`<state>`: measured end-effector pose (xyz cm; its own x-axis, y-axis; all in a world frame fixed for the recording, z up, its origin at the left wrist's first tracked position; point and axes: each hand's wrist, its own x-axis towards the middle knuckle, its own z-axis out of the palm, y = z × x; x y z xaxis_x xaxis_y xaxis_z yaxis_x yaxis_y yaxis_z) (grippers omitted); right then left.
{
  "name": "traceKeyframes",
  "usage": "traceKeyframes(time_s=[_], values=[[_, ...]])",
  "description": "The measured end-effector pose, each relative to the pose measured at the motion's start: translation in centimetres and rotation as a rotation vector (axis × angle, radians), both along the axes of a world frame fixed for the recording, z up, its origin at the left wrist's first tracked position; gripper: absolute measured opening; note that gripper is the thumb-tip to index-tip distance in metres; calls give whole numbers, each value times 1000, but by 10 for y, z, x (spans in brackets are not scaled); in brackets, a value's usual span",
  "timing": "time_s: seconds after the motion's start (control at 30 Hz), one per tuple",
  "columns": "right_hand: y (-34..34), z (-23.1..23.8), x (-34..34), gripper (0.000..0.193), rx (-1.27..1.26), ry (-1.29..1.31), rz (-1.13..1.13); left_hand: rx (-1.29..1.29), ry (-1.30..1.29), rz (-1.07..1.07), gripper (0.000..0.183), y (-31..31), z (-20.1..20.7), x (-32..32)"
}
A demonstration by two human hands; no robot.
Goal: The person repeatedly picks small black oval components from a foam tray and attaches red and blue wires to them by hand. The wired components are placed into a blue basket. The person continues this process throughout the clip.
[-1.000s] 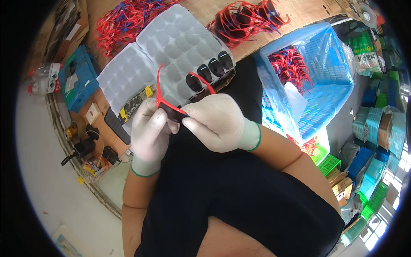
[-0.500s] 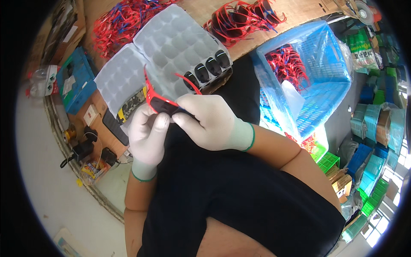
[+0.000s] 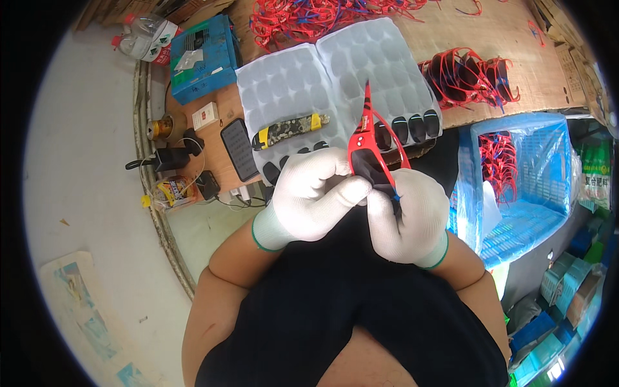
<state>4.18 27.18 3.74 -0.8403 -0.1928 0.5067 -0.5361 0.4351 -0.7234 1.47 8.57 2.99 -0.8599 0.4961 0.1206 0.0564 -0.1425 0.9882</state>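
Observation:
Both my gloved hands hold a pair of red sunglasses [image 3: 362, 143] in front of my chest. My left hand [image 3: 308, 197] is closed at one side of the frame, its thumb pressed against the dark lens [image 3: 367, 162]. At the other side, my right hand [image 3: 412, 216] pinches the lower part of the frame with thumb and fingers. One temple arm points away from me, and part of the frame is hidden by the gloves. Just beyond lies a pale moulded tray [image 3: 361, 61] with dark lenses [image 3: 416, 128] along its near edge.
A tangle of red frames [image 3: 296, 22] lies behind the tray, and more sunglasses [image 3: 467, 77] sit at the right. A plastic-lined blue crate [image 3: 525, 213] holds red frames. At left are a yellow-and-patterned taped object [image 3: 290, 131], a phone [image 3: 239, 149] and a blue box [image 3: 203, 58].
My view has swung, so the table and crate sit differently in the picture. The sunglasses have tilted more upright between my hands, and both hands still grip them.

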Motion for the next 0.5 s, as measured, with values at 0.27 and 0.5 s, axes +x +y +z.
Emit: traceKeyframes(time_s=[0.27, 0.5], values=[[40, -39, -36, 10, -128, -94, 119, -129, 100, -57, 38, 2, -41, -62], [221, -82, -152, 10, 289, -115, -735, -191, -612, 1090, 45, -133, -129, -354]])
